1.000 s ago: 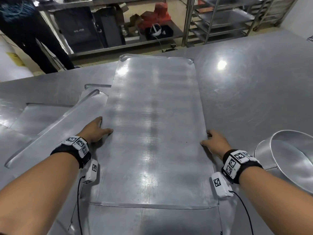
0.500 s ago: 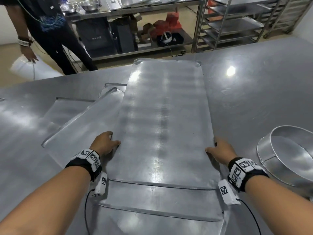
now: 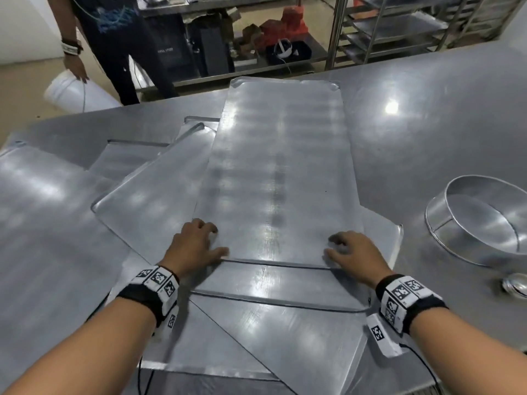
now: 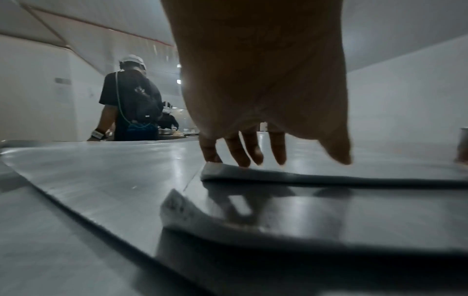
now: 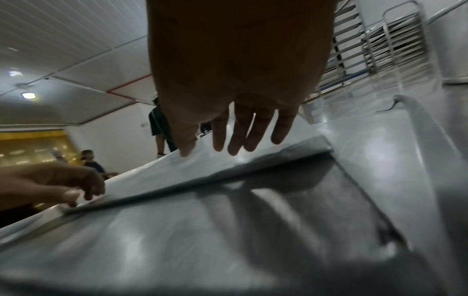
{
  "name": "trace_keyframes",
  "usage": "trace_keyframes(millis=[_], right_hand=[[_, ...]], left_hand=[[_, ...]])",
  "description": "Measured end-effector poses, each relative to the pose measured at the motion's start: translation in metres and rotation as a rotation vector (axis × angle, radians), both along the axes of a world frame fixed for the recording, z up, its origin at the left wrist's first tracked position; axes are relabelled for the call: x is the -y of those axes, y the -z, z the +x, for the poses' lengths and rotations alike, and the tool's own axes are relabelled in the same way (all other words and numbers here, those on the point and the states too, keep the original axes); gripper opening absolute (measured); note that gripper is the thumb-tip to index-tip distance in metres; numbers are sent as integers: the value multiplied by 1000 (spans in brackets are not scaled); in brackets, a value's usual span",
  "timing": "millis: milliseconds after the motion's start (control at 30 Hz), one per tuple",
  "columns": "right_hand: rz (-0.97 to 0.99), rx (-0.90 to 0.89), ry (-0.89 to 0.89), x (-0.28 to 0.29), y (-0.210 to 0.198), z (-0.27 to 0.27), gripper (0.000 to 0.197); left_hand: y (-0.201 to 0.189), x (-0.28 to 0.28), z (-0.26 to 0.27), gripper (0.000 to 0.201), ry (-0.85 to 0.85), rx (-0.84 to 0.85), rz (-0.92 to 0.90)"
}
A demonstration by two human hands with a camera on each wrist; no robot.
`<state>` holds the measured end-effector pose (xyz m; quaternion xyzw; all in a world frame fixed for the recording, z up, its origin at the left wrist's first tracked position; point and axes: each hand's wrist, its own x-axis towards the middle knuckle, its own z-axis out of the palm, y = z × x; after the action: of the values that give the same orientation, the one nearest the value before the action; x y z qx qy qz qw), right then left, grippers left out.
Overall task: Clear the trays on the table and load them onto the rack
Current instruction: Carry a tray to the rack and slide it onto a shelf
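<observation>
A long flat metal tray [image 3: 279, 172] lies on top of a loose pile of trays, running away from me. My left hand [image 3: 199, 243] rests at its near left corner, fingertips [image 4: 243, 160] touching the rim [image 4: 303, 177] with the thumb apart. At the near right corner my right hand [image 3: 348, 253] lies with straight fingers [image 5: 238, 144] spread over the tray's top [image 5: 190, 172]. Neither hand curls round the edge. A second tray [image 3: 279, 286] shows beneath, sticking out toward me. The rack [image 3: 399, 29] stands beyond the table at the back right.
Another tray [image 3: 154, 201] lies skewed to the left under the top one, with more flat trays [image 3: 42, 195] beyond it. A round metal pan [image 3: 479, 220] and a small metal piece [image 3: 516, 285] sit at the right. A person with a white bucket [image 3: 77, 92] stands at the far left.
The top tray has slid away from me over the one beneath. Both hands have shifted from its long sides to its near corners. The person at the back has come into view.
</observation>
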<state>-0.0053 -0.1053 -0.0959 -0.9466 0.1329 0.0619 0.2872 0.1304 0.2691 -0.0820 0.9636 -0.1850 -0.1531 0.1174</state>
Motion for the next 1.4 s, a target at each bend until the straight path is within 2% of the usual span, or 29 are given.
trace_keyframes(millis=[33, 100, 167, 200, 433, 533, 633, 800, 933, 1133, 1267, 1400], right_hand=[[28, -33, -58, -10, -2, -6, 45], [37, -87, -136, -28, -3, -18, 65], [-17, -95, -181, -39, -1, -28, 84], [-41, -89, -194, -42, 1, -32, 84], [-36, -40, -223, -45, 11, -51, 57], [-35, -6, -196, -51, 12, -59, 43], [-28, 13, -198, -55, 11, -68, 40], [2, 6, -238, -53, 13, -81, 38], [4, 34, -250, -56, 16, -86, 34], [19, 23, -256, -60, 13, -90, 26], [51, 7, -227, -63, 8, -92, 14], [37, 15, -201, -65, 10, -93, 12]], left_hand=[[-1, 3, -9, 69, 74, -42, 12], [-4, 5, -25, 77, 189, -94, 70], [-3, 2, -33, 82, 234, -56, 89], [-1, 0, -36, 83, 233, -35, 86], [11, -8, -59, 73, 183, 61, 80], [10, -8, -70, 75, 152, 57, 82], [8, -12, -79, 76, 133, 26, 74], [13, -18, -98, 44, 112, 103, 89], [16, -18, -113, 37, 46, 144, 45], [16, -21, -116, 37, 24, 118, 48], [13, -22, -105, 44, 51, 80, 35], [14, -24, -95, 51, 84, 72, 30]])
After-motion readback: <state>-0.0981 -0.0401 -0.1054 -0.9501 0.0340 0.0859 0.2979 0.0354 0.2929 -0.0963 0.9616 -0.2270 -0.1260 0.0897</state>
